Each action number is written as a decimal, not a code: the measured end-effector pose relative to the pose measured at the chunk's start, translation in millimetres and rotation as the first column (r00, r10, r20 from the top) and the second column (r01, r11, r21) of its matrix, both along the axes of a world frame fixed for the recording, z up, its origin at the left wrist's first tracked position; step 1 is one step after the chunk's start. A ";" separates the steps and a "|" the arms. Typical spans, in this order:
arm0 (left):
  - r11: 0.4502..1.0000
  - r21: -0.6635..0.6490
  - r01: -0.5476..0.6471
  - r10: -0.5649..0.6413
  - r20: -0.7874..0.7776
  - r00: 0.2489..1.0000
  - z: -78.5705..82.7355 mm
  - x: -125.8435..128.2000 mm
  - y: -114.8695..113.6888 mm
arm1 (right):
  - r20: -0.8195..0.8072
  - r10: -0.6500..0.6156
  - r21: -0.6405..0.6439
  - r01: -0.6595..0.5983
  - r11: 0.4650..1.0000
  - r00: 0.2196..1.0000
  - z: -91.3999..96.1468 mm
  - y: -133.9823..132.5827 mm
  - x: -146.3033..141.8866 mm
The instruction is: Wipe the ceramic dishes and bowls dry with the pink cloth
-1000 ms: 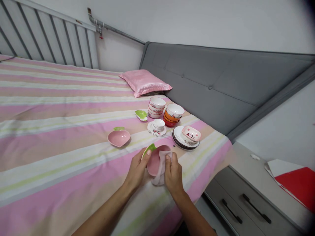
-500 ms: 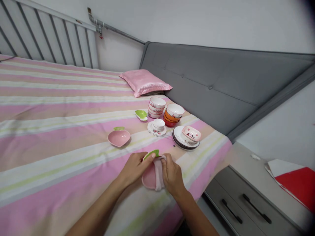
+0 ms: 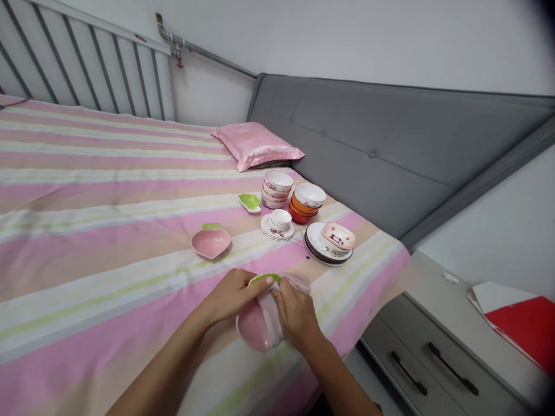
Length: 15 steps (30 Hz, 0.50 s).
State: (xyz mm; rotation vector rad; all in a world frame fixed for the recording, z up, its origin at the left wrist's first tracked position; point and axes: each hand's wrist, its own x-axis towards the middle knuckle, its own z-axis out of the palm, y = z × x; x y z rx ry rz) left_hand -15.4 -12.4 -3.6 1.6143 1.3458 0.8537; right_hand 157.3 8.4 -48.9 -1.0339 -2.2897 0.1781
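Note:
In my left hand (image 3: 234,294) is a pink peach-shaped bowl (image 3: 251,326) with a green leaf-shaped handle, gripped at the leaf, thumb on top. My right hand (image 3: 297,312) pinches a pale pink cloth (image 3: 272,320) that lies over the bowl's right part and bunches by the leaf. The cloth hides that side of the bowl. A second pink bowl (image 3: 211,243) with a green leaf rests on the bed beyond my left hand. Past my right hand stands a stack of plates (image 3: 318,251) with a small pink dish (image 3: 338,236) on it.
Farther back are a green leaf-shaped dish (image 3: 250,202), stacked white bowls (image 3: 276,188), orange and red bowls topped by a white one (image 3: 309,195), and small saucers (image 3: 277,233). A pink pillow (image 3: 258,147) lies by the grey headboard (image 3: 368,138). A drawer cabinet (image 3: 433,352) stands at right.
The held bowl has tilted and shifted slightly left and down. My right hand has moved left toward the leaf, with the cloth now bunched higher behind it.

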 end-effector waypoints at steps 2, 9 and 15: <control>0.998 0.037 -0.056 0.055 0.030 0.998 0.6 3.3 -0.5 | -0.058 -0.024 -0.090 0.018 0.996 0.998 1.8 0.7 0.9; 0.946 0.160 -0.282 0.270 0.088 0.959 -1.5 16.3 -2.7 | -0.240 -0.169 -0.291 0.095 0.952 0.956 3.3 2.0 1.1; 0.886 0.207 -0.414 0.378 0.194 0.905 -5.7 24.6 -4.7 | -0.337 -0.218 -0.327 0.103 0.939 0.916 0.2 0.4 -4.2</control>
